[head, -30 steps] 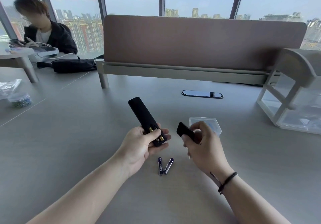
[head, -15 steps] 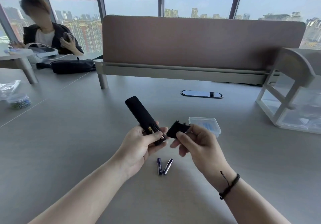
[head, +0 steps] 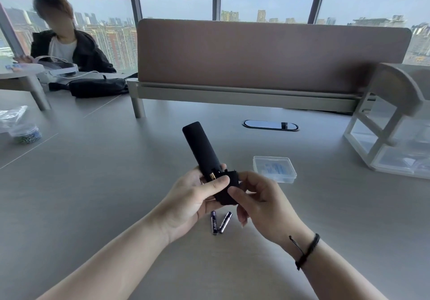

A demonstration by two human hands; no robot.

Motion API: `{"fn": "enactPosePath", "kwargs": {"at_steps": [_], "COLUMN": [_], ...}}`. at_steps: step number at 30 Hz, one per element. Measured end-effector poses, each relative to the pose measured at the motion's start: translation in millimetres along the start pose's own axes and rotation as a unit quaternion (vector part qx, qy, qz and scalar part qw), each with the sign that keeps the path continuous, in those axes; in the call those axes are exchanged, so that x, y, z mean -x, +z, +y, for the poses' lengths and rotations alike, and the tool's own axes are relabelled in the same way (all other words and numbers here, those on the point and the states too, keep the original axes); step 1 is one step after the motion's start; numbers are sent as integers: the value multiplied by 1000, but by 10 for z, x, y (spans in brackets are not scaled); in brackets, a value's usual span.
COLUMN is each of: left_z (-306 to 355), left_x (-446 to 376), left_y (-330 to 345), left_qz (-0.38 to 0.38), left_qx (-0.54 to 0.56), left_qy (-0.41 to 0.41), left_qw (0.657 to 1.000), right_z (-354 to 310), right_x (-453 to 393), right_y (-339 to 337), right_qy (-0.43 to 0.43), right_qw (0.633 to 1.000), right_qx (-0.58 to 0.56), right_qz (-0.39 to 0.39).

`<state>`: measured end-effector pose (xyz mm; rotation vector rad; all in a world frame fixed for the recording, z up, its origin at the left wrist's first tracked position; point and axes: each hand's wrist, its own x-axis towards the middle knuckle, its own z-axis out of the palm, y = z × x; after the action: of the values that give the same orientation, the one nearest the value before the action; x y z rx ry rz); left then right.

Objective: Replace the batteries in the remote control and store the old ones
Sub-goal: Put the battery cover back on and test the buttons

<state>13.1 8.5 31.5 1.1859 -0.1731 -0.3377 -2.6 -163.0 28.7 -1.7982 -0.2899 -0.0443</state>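
My left hand (head: 194, 197) grips the lower end of a black remote control (head: 200, 148), held back side up above the grey table. A gold battery end shows in its open compartment under my left thumb. My right hand (head: 260, 203) pinches the black battery cover (head: 229, 188) and presses it against the remote's lower end, over the compartment. Two dark batteries (head: 218, 221) lie side by side on the table just below my hands. A small clear plastic box (head: 274, 168) with its lid on sits on the table beyond my right hand.
A brown desk divider (head: 267, 55) runs across the back. A white open shelf unit (head: 395, 125) stands at the right. An oval cable port (head: 270, 125) is set in the table. At the far left are a clear jar (head: 25, 133), a black bag (head: 97, 86) and a seated person (head: 67, 41).
My right hand has brought the battery cover leftward from beside the remote onto its lower end. The remote has tilted more upright. The two loose batteries have not moved.
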Motion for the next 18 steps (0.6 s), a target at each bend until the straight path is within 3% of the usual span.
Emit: {"fn": "enactPosePath", "kwargs": {"at_steps": [12, 18], "left_z": [-23, -31], "left_x": [17, 26], "left_y": [13, 49], "left_qz": [2, 21], "left_qx": [-25, -35], "left_qy": [16, 11], "left_qw": [1000, 999], "right_z": [-28, -15], "right_x": [17, 17], "right_y": [30, 28], "right_qy": [16, 24], "right_qw": [998, 994], "right_qx": [24, 89], "right_qz": [55, 57]}}
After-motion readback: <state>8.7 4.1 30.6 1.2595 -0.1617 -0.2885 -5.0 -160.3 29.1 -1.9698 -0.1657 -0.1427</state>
